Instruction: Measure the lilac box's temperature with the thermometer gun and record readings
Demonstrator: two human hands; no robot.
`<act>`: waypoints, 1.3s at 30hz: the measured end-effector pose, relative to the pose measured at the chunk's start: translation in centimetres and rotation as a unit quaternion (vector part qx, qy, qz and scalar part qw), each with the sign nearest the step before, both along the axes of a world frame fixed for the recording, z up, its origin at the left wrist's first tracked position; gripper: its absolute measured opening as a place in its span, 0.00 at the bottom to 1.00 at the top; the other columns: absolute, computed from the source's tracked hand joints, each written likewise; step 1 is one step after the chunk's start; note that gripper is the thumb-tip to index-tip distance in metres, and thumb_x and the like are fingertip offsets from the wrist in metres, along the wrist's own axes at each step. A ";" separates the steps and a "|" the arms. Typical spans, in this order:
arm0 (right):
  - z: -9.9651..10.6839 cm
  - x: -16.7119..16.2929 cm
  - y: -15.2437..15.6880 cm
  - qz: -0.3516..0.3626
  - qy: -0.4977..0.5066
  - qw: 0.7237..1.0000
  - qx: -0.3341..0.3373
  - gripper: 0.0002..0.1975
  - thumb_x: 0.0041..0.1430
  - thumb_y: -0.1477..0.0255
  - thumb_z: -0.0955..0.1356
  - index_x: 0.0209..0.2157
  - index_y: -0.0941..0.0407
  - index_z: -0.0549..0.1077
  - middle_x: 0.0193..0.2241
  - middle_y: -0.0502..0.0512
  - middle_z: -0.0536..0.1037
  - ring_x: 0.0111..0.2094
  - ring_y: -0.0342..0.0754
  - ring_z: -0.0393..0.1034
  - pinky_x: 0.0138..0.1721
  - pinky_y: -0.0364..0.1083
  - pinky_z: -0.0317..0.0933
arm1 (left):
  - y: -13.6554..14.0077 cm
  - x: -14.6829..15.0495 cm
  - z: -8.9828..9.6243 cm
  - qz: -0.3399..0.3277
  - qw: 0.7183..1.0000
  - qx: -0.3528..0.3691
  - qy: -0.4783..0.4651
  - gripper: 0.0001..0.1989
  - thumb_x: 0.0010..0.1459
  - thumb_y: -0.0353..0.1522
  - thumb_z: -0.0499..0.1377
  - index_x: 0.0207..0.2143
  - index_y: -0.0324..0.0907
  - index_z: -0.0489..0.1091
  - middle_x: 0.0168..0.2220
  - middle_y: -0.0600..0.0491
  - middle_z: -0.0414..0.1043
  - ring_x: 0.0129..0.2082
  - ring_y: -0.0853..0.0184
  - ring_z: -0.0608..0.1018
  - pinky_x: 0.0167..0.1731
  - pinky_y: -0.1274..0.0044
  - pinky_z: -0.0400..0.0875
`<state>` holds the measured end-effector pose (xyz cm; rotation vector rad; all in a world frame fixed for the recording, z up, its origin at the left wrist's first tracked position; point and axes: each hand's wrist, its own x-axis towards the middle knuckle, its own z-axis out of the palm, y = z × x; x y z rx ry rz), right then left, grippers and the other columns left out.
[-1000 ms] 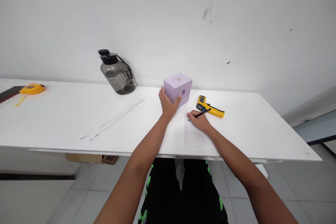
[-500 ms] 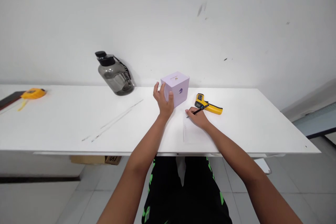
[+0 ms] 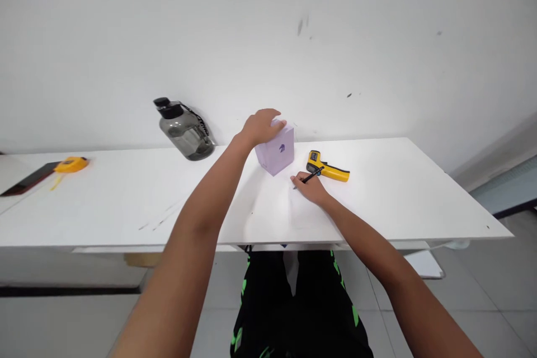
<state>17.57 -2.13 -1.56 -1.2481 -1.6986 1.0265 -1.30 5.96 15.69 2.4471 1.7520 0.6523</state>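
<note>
Lilac and upright, the box (image 3: 274, 158) stood on the white table (image 3: 398, 196) near the wall (image 3: 377, 67), ahead of your right wrist. Of your 2 hands, the left hand (image 3: 262, 125) lay over its top, thumb and forefinger slightly apart; whether the hidden fingers gripped or merely rested, you could not tell from this view. Your right hand (image 3: 309, 189) pinched a black pen (image 3: 313, 175), point down at the faint paper (image 3: 304, 213), its back end crossing in front of the yellow thermometer (image 3: 335, 172).

To do this well, I judged, your left hand needed a light, even hold, so the box neither dented nor skidded. The pen wanted a loose pinch near its point, with your wrist supported. The paper could have slipped, so the heel of your right hand belonged on it, clear of the thermometer
</note>
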 end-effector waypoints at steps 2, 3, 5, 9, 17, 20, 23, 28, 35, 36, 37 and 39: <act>0.0 0.0 0.1 -0.005 -0.003 1.000 -0.001 0.20 0.58 0.54 0.65 0.21 0.53 0.65 0.21 0.48 0.69 0.27 0.46 0.64 0.32 0.46 0.56 | 0.7 0.2 0.3 -0.006 0.998 -0.049 0.049 0.30 0.63 0.47 0.50 0.64 0.44 0.63 0.69 0.46 0.57 0.70 0.51 0.58 0.66 0.59 0.53; 0.0 0.0 0.1 -0.007 -0.006 1.000 0.001 0.20 0.57 0.54 0.65 0.21 0.53 0.65 0.21 0.48 0.69 0.27 0.46 0.64 0.32 0.46 0.57 | 0.9 0.2 0.3 -0.003 0.996 -0.066 0.053 0.32 0.63 0.48 0.49 0.65 0.43 0.61 0.71 0.45 0.54 0.71 0.50 0.56 0.66 0.59 0.52; 0.1 -0.1 0.1 -0.006 -0.011 1.000 0.007 0.20 0.57 0.53 0.65 0.21 0.53 0.65 0.20 0.48 0.69 0.27 0.46 0.64 0.31 0.45 0.57 | 1.3 0.1 0.0 0.006 0.995 -0.095 0.041 0.35 0.63 0.51 0.48 0.66 0.43 0.60 0.71 0.43 0.54 0.69 0.49 0.59 0.65 0.58 0.54; 0.3 0.0 0.0 -0.003 -0.014 1.000 0.012 0.20 0.57 0.53 0.65 0.21 0.53 0.64 0.21 0.48 0.71 0.27 0.47 0.66 0.32 0.46 0.58 | 1.6 -0.3 -0.5 0.020 0.989 -0.142 0.020 0.37 0.61 0.56 0.46 0.65 0.45 0.61 0.67 0.41 0.61 0.64 0.46 0.67 0.61 0.57 0.60; 0.1 0.1 0.1 0.006 -0.008 1.000 0.014 0.20 0.57 0.54 0.65 0.21 0.53 0.64 0.21 0.49 0.71 0.27 0.47 0.66 0.32 0.46 0.59 | 2.3 0.8 -0.2 0.046 0.985 -0.167 -0.005 0.40 0.57 0.57 0.49 0.66 0.47 0.60 0.68 0.40 0.60 0.63 0.42 0.68 0.58 0.53 0.61; 0.0 0.1 0.1 0.012 -0.020 1.000 0.013 0.20 0.58 0.53 0.65 0.21 0.53 0.65 0.22 0.49 0.72 0.27 0.47 0.65 0.32 0.46 0.58 | 2.6 1.2 -0.5 0.055 0.983 -0.177 -0.005 0.38 0.57 0.57 0.50 0.64 0.48 0.63 0.64 0.39 0.65 0.59 0.41 0.71 0.55 0.51 0.63; 0.0 0.1 0.0 0.010 -0.030 0.999 0.014 0.20 0.58 0.54 0.65 0.21 0.53 0.66 0.22 0.49 0.73 0.28 0.47 0.65 0.32 0.46 0.58 | 2.7 1.3 -1.1 0.062 0.986 -0.158 0.004 0.37 0.58 0.56 0.49 0.63 0.47 0.63 0.63 0.38 0.66 0.58 0.41 0.72 0.55 0.50 0.63; 0.1 0.0 0.0 0.001 -0.035 0.999 0.024 0.19 0.58 0.55 0.64 0.21 0.52 0.64 0.21 0.49 0.72 0.27 0.47 0.64 0.32 0.46 0.58 | 2.7 1.3 -2.2 0.060 0.988 -0.141 0.004 0.36 0.59 0.55 0.49 0.63 0.47 0.63 0.64 0.38 0.65 0.60 0.40 0.70 0.55 0.50 0.63; 0.1 0.1 0.0 0.011 -0.035 0.999 0.026 0.19 0.58 0.56 0.65 0.21 0.53 0.65 0.21 0.49 0.73 0.27 0.47 0.65 0.31 0.46 0.57 | 2.4 1.4 -2.6 0.064 0.988 -0.139 0.020 0.36 0.60 0.55 0.47 0.64 0.47 0.62 0.64 0.38 0.64 0.61 0.41 0.69 0.56 0.51 0.62; 0.1 0.1 -0.1 0.014 -0.034 0.999 0.023 0.19 0.58 0.56 0.65 0.21 0.53 0.65 0.21 0.49 0.73 0.27 0.47 0.65 0.32 0.46 0.57 | 2.3 1.5 -2.5 0.064 0.987 -0.142 0.026 0.36 0.61 0.54 0.46 0.65 0.46 0.61 0.65 0.38 0.63 0.61 0.41 0.69 0.57 0.50 0.61; 0.2 0.1 -0.1 0.015 -0.033 0.999 0.018 0.18 0.58 0.56 0.65 0.21 0.53 0.65 0.21 0.49 0.73 0.26 0.47 0.65 0.32 0.46 0.57 | 2.2 1.6 -2.5 0.066 0.987 -0.144 0.029 0.35 0.62 0.53 0.45 0.65 0.46 0.60 0.65 0.38 0.63 0.62 0.40 0.68 0.57 0.50 0.61; 0.3 0.0 -0.1 0.010 -0.028 1.000 0.007 0.19 0.57 0.56 0.65 0.20 0.53 0.64 0.21 0.49 0.73 0.26 0.47 0.65 0.31 0.46 0.57 | 2.0 1.7 -2.4 0.071 0.987 -0.146 0.023 0.35 0.63 0.52 0.45 0.66 0.46 0.60 0.65 0.38 0.62 0.62 0.41 0.68 0.58 0.51 0.60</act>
